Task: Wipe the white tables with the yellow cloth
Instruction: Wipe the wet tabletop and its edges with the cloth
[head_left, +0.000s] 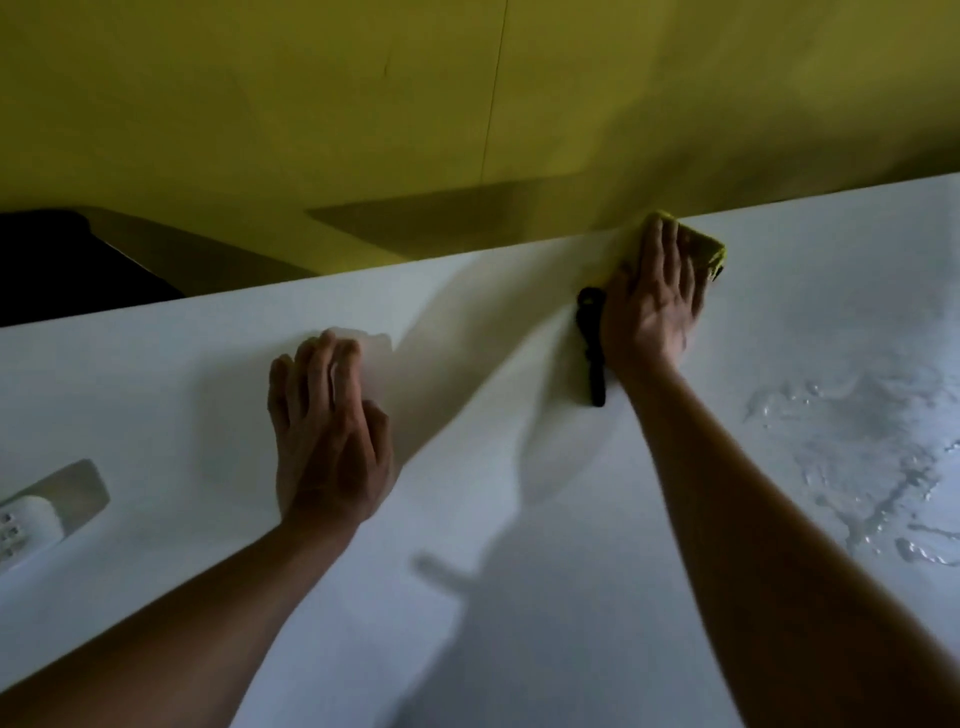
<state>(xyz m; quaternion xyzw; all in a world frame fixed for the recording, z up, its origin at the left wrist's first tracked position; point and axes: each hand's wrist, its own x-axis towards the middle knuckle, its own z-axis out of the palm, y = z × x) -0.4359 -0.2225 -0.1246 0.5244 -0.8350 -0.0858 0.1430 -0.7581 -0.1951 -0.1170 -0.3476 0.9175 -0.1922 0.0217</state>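
Your right hand presses flat, fingers straight, on the yellow cloth at the table's far edge, upper right of frame. Your left hand rests open, holding nothing. Water streaks at right suggest wiping remains.

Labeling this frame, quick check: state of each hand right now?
Left hand: open, fingers flat on the white table top, holding nothing.
Right hand: open, straight fingers pressing the folded yellow cloth at the far edge.
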